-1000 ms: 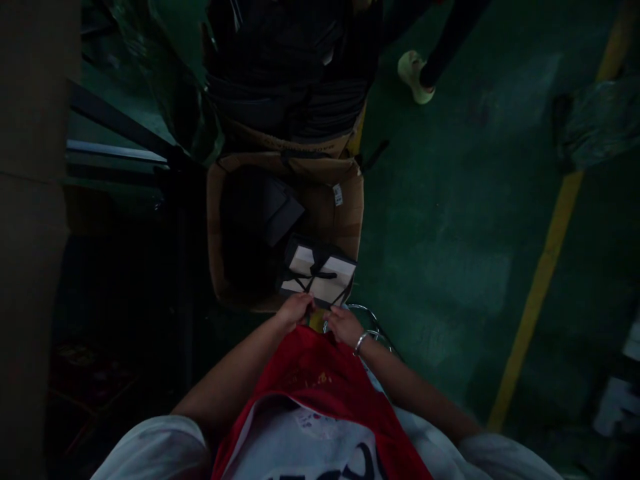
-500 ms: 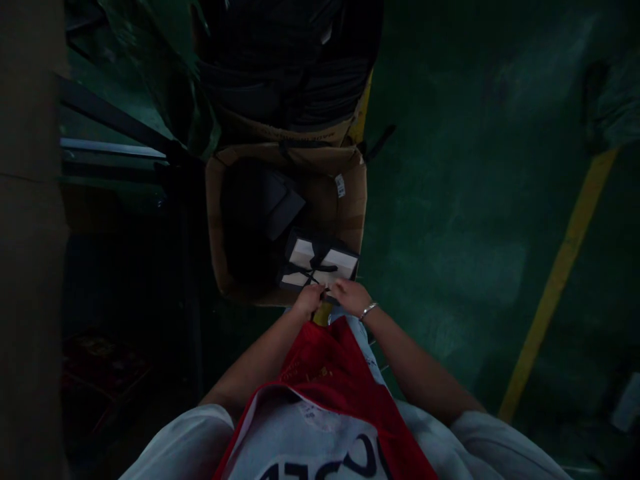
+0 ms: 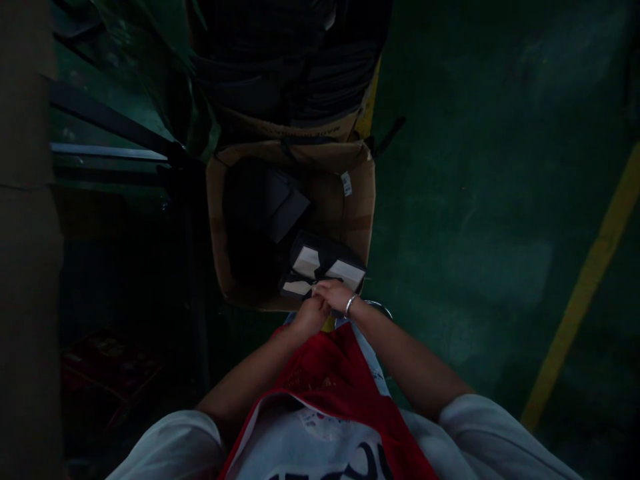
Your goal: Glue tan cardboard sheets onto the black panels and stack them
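Note:
A dark-edged item with pale panels (image 3: 345, 272) is at the near right part of an open cardboard box (image 3: 216, 220). Dark ribbon-like bands (image 3: 326, 260) cross its pale face. At its near edge my left hand (image 3: 314, 313) is closed, fingers pressed together and partly hidden. My right hand (image 3: 336, 295), with a silver bracelet at the wrist, is closed too and overlaps the left hand, over the pale panels. What the fingers pinch is too dark and small to make out. Grey flat pieces (image 3: 287, 207) lie deeper in the box.
Behind the box stands another carton (image 3: 300, 123) filled with stacked dark pieces. To the left are a metal frame (image 3: 110, 152) and a brown cardboard surface (image 3: 27, 267). Green floor with a yellow line (image 3: 580, 300) lies to the right.
My right hand has moved left and now overlaps my left hand; in the earlier frame they were slightly apart. The whole view has shifted a little.

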Tool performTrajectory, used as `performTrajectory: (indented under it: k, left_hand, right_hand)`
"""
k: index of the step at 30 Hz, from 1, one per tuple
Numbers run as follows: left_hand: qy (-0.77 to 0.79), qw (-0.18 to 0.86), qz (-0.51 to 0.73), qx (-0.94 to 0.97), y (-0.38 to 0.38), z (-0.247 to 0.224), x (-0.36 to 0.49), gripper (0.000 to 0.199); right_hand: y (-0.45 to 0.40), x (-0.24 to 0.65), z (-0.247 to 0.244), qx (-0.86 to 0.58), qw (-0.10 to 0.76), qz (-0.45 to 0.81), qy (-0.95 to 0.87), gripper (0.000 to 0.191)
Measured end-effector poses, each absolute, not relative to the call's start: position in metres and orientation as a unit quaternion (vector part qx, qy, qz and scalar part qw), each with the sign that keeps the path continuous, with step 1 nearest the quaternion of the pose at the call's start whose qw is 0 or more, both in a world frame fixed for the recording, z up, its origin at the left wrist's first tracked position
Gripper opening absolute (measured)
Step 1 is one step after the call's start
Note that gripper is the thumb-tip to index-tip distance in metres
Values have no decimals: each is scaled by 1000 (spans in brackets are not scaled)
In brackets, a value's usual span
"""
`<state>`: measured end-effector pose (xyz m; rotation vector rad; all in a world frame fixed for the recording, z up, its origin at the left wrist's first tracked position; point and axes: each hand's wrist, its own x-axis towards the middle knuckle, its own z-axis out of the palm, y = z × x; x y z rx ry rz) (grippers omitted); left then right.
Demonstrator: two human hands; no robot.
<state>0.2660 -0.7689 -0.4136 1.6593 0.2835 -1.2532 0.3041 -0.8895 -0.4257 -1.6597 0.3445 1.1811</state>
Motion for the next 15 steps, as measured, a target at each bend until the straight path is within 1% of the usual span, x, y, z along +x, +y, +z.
performTrajectory:
  k: [3, 5, 8, 9, 12, 13, 15]
  left_hand:
    - [101, 482, -517, 700, -770, -413, 261, 23]
    - [52, 451, -531, 715, -771, -414, 264, 22]
    - [-47, 374, -541, 752, -767, -413, 279, 15]
    - [-66, 345, -538, 766, -765, -413, 285, 17]
    - [-78, 274, -519, 806, -758, -411, 304, 30]
    - [-81, 251, -511, 818, -757, -410, 309, 36]
    - [-89, 220, -494, 836, -757, -412, 317, 44]
  right_hand:
    - [-893, 300, -428, -707, 503, 487, 97, 24]
    - [-897, 299, -430, -718, 486, 491, 81, 26]
    - [-904, 303, -429, -763, 419, 483, 95, 30]
    - [-905, 304, -427, -788, 387, 470, 97, 30]
    - [-905, 305, -412, -849, 292, 434, 69, 32]
    - [-904, 302, -407, -856, 274, 435, 59, 33]
    - [-901, 293, -400, -851, 266, 449, 50, 33]
